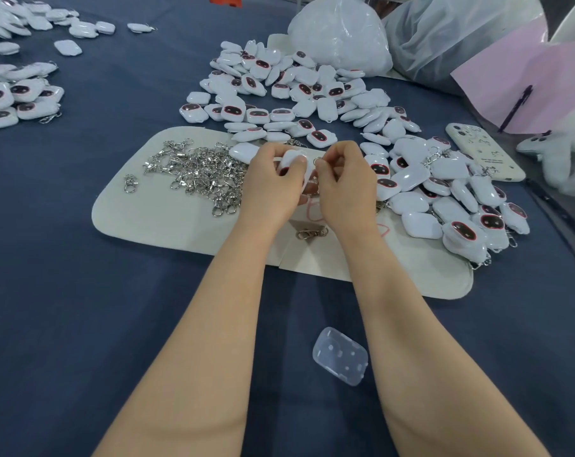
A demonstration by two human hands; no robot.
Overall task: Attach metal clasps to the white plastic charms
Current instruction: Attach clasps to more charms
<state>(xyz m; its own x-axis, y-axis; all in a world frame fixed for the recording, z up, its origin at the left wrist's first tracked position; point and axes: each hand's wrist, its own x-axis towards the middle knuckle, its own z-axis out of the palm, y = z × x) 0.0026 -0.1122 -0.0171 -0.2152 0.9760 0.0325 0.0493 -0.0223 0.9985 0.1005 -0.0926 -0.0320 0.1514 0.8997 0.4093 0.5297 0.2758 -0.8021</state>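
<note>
Over the white mat (pixel 154 219) on the counter (pixel 81 258), the left hand (pixel 273 183) is gripping a white charm (pixel 292 159) while the right hand (pixel 343 183), at its three o'clock, is pinching a metal clasp (pixel 316 160) against it, the clasp pile (pixel 200 173) lying at nine o'clock.

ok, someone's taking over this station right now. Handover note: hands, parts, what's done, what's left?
Left hand: grips one white charm above the mat.
Right hand: pinches a metal clasp at that charm's edge. Whether it is joined yet cannot be seen.
Clasp pile: on the mat, left of the hands. One loose clasp lies between the wrists.
Done: the right pile and the far-left pile show charms with clasps.
Left: the back pile mostly shows no clasps.
</note>
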